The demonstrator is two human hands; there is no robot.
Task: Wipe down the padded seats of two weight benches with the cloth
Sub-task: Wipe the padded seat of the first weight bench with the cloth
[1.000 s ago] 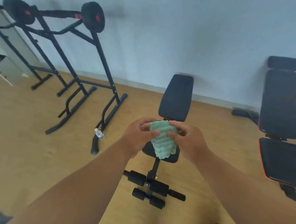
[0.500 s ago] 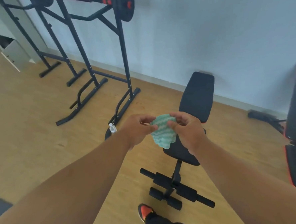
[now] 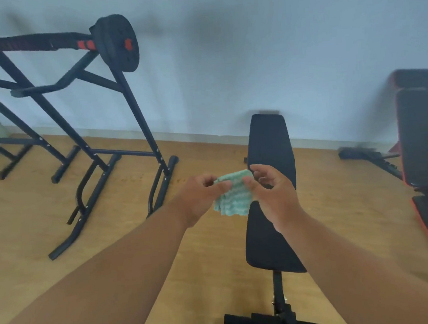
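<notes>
Both thumbs and forefingers pinch the top edge of the green cloth, left hand on its left corner, right hand on the right; other right fingers fan loose. Cloth hangs mid-air above the gap between backrest and seat pad of the near bench, touching neither. Second bench, red-trimmed, sits well apart at right; rack at left. Step looks like readying the cloth. Suggest: fold it to a flat pad, palm it in one hand, press flat on the seat pad, overlap strokes end to end, include edges.
</notes>
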